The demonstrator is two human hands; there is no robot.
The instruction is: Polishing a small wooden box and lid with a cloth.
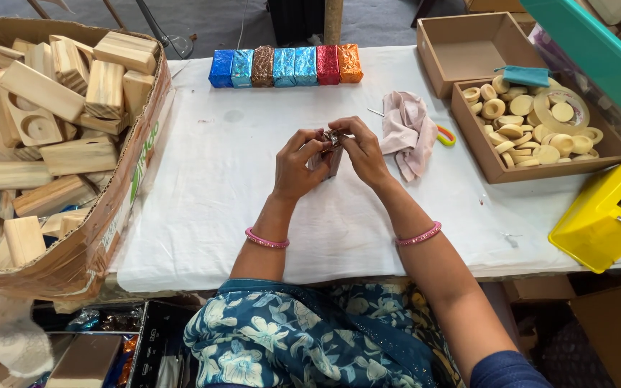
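Both hands, left hand (297, 159) and right hand (363, 151), pinched a foil-wrapped block (330, 152) above the worktop (210, 187), seemingly mid-wrap. Folding the loose foil ends flat probably needed firm fingertips.

A small block half-wrapped in silvery-brown foil (330, 149) is pinched between the left hand (297, 159) and the right hand (363, 152). Beyond both hands, a row of seven foil-wrapped blocks (285, 66) stands side by side: four blue, one brown, one red, one orange. Right of the right hand, an open cardboard tray (486, 162) holds wooden rings; an empty cardboard box (433, 61) sits just beyond it. Left of the left hand, a large torn carton (120, 208) holds wooden blocks.
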